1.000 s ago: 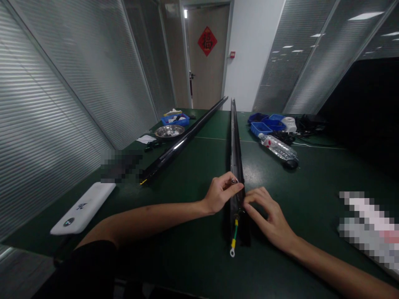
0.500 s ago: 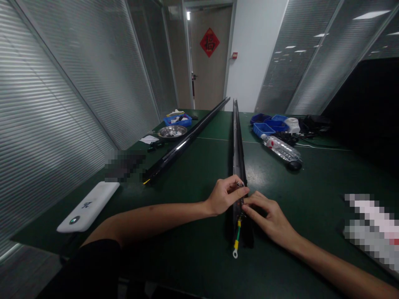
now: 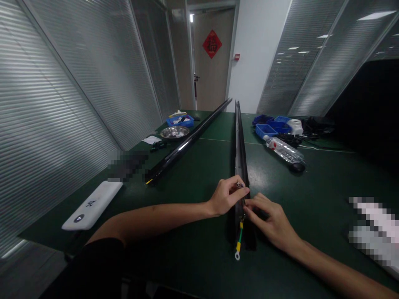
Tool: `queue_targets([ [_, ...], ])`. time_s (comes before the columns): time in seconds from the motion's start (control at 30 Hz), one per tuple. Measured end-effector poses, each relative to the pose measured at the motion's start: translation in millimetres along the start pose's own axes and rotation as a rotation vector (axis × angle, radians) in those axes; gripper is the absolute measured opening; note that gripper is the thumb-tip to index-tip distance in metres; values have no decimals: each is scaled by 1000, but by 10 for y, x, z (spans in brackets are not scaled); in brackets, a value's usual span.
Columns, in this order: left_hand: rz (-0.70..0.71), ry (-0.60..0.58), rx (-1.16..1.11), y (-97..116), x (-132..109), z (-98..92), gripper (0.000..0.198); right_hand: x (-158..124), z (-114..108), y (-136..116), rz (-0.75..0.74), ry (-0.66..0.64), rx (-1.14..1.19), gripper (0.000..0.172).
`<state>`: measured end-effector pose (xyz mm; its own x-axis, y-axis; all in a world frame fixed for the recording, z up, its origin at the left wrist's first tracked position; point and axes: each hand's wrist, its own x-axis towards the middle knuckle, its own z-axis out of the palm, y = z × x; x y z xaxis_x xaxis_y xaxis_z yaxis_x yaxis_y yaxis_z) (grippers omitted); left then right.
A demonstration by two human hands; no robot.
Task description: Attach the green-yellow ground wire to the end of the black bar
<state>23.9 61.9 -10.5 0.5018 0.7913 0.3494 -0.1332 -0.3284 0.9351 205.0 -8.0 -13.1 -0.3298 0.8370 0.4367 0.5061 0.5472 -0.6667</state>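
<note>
A long dark channel-shaped rail runs away from me down the table. Over its near end my left hand is closed in a pinch on a small shiny metal piece. Just nearer to me, my right hand has thumb and fingertips pressed together at the rail's right side; what they grip is too small and hidden to name. A short green wire with yellow ends sticks out of the rail's near end, and its ring terminal points towards me.
A second dark rail lies slanting on the left of the green table. Beyond it are a metal bowl and a blue tray. Blue bins and a plastic bottle lie right; a white case sits left.
The whole view has shifted slightly, so everything appears a little further right. Both hands keep nearly the same pinch at the same spot on the rail.
</note>
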Motion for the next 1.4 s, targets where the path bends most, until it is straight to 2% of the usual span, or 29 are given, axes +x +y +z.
queue_targets([
  [0.33,13,17,8,16,-6,4,33,-47,13,12,14,4,-5,16],
  [0.93,38,85,56,45,6,-11,32,41,28,-34,35,3,-1,15],
  [1.4,-15,49,-50,32,2,47,32,23,44,-16,48,36,25,15],
])
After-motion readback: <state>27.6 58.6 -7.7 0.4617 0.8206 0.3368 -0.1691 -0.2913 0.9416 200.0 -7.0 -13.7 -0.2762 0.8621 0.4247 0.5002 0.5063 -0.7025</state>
